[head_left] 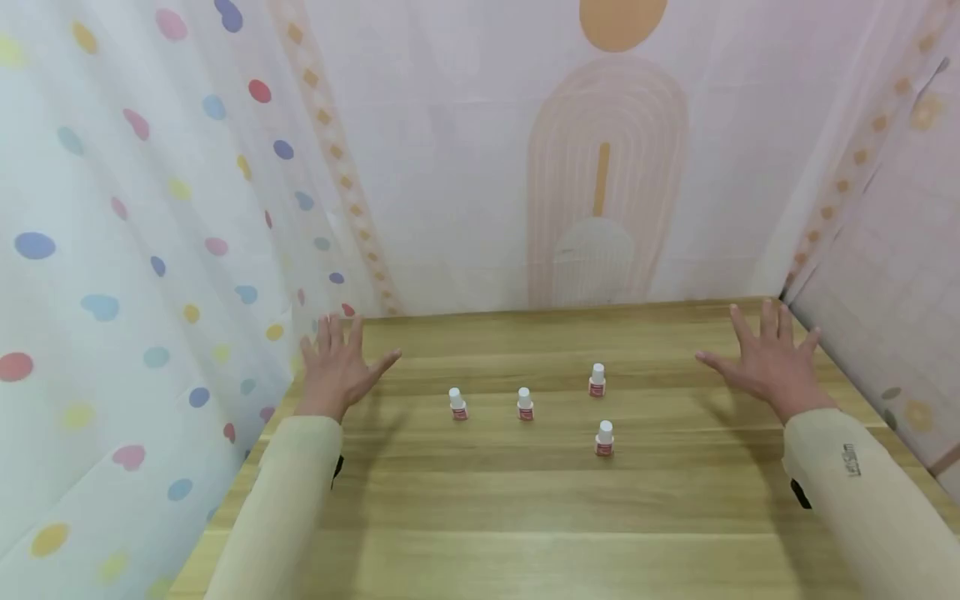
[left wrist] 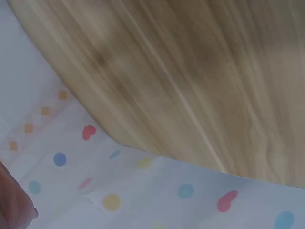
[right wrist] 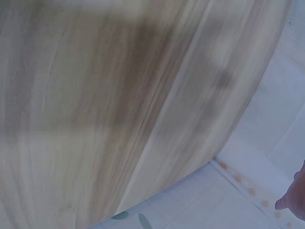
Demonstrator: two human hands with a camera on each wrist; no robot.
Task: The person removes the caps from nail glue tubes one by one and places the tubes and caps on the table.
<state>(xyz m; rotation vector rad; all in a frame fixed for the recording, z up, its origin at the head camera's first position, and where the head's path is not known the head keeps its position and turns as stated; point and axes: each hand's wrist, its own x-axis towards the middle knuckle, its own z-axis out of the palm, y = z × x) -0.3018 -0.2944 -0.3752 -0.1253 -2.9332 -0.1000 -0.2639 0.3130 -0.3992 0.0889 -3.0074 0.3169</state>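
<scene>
Several small white bottles with white caps and reddish labels stand upright on the wooden table (head_left: 465, 500). The leftmost bottle (head_left: 458, 405) is nearest my left hand. To its right come a second bottle (head_left: 525, 405), a farther one (head_left: 597, 381) and a nearer one (head_left: 604, 439). My left hand (head_left: 335, 371), fingers spread, is held over the table's left side and touches no bottle. On the far right my right hand (head_left: 772, 362) is spread the same way, apart from the bottles. Each wrist view catches only a small part of its hand, left (left wrist: 14, 202) and right (right wrist: 293, 198).
A pale curtain with an arch print (head_left: 607, 183) hangs behind the table's back edge. Along the left side hangs a white curtain with coloured dots (head_left: 172, 275). Another light patterned cloth (head_left: 892, 275) borders the right edge.
</scene>
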